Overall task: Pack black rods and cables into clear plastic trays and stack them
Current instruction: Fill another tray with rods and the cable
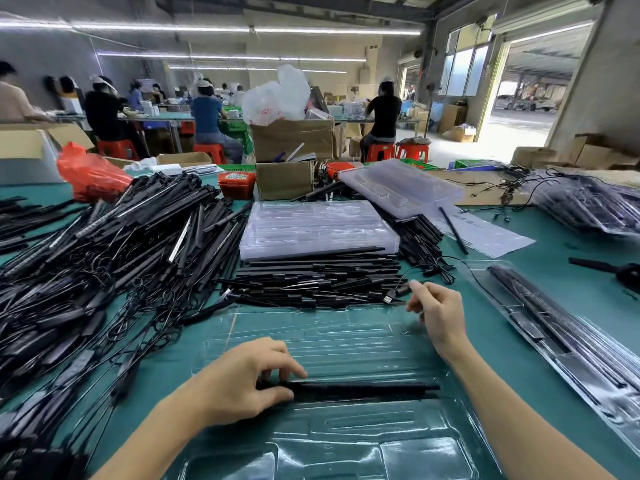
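Nearest the camera, an open clear plastic tray is laid flat on the green table, its moulded channels running side to side.

Item, far left: a large heap of black rods with cables is piled on the table, spilling toward the near left corner. A red plastic bag is seen behind it.

Item, left hand: its fingers and thumb are curled round the left end of a single black rod, which is held lengthwise across the tray, over a middle channel.

Item, centre: a lower pile of short black rods is lined up just beyond the tray's far edge. Behind that pile a stack of empty clear trays is set; a second stack is leaned at an angle to its right.

Item, right hand: raised above the tray's far right corner, its thumb and forefinger are pinched on a thin black cable near the plug end.

Item, right: a filled tray, packed with black rods, is laid diagonally on the table, beside the open one. A heap of further packed trays is seen at the far right.

Background: seated workers and cardboard boxes are noted.
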Demonstrator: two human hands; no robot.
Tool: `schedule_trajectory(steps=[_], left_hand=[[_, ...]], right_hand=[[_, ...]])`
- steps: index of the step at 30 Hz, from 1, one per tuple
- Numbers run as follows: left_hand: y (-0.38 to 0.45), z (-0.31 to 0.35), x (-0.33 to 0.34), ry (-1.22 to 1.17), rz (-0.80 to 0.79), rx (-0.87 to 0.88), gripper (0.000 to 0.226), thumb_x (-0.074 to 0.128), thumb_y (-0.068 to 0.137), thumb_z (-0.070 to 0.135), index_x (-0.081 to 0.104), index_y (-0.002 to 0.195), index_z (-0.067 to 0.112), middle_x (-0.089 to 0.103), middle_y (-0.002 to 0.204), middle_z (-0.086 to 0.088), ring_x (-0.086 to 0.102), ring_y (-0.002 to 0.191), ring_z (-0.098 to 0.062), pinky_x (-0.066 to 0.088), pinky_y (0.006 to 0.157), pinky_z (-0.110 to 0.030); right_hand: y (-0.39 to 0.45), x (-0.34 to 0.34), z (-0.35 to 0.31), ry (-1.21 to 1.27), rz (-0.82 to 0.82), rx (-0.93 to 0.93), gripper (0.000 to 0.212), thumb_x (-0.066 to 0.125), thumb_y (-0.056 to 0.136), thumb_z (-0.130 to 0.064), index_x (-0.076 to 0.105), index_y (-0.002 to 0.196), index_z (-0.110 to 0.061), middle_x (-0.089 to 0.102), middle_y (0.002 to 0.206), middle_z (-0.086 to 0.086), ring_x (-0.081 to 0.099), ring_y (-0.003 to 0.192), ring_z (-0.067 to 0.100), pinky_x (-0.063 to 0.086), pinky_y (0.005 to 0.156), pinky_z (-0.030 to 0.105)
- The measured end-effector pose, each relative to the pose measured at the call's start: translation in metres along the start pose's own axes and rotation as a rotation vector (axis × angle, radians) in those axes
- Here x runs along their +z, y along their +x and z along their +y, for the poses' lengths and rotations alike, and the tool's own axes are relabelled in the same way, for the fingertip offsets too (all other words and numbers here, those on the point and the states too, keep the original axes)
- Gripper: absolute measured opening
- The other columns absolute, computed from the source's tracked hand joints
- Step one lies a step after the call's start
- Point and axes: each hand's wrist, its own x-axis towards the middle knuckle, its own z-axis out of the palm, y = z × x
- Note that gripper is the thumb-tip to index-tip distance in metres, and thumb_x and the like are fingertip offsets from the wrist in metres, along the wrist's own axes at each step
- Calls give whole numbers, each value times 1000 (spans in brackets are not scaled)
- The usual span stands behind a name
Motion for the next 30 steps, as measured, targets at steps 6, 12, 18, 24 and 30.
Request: schedule_trajectory(steps=[6, 12, 18, 24, 30], left_hand=[[-1, -3, 5, -41, 65, -8, 18, 77, 86, 36, 73, 103, 42, 58, 93, 17, 58, 86, -8, 48, 77, -21], [-3, -3, 11, -7, 98, 11, 18, 75, 88, 39, 74, 105, 48, 53, 97, 21, 56, 95, -4, 46, 80, -18], [2, 0, 2, 74, 2, -9, 23, 68, 87, 54, 70, 109, 50, 52, 101, 25, 53, 98, 1, 46, 86, -20], [5, -21, -22, 191, -20, -157, 53, 49, 78, 84, 47, 126, 63, 36, 127, 40, 28, 129, 8, 25, 113, -28], [1, -39, -5, 348, -160, -331, 72, 23, 67, 102, 9, 134, 80, 12, 158, 24, 2, 147, -2, -1, 118, -39]], right_hand=[[4, 1, 6, -272, -44, 82, 41, 65, 94, -29, 62, 68, 3, 62, 51, 3, 57, 46, 10, 49, 61, 32], [5, 1, 4, -302, -73, 73, 31, 66, 93, -27, 63, 68, -8, 64, 57, -1, 62, 54, 15, 52, 66, 36], [5, 5, 0, -523, -118, 55, 13, 66, 87, -20, 59, 98, -21, 58, 86, 0, 57, 73, 16, 42, 64, 30], [2, 14, -2, -661, -222, 6, 9, 64, 87, -21, 63, 96, -22, 58, 103, 0, 60, 89, 14, 46, 77, 30], [5, 23, -9, -860, -282, -113, 35, 55, 97, -35, 59, 132, -32, 48, 118, 4, 41, 121, 24, 43, 94, 36]])
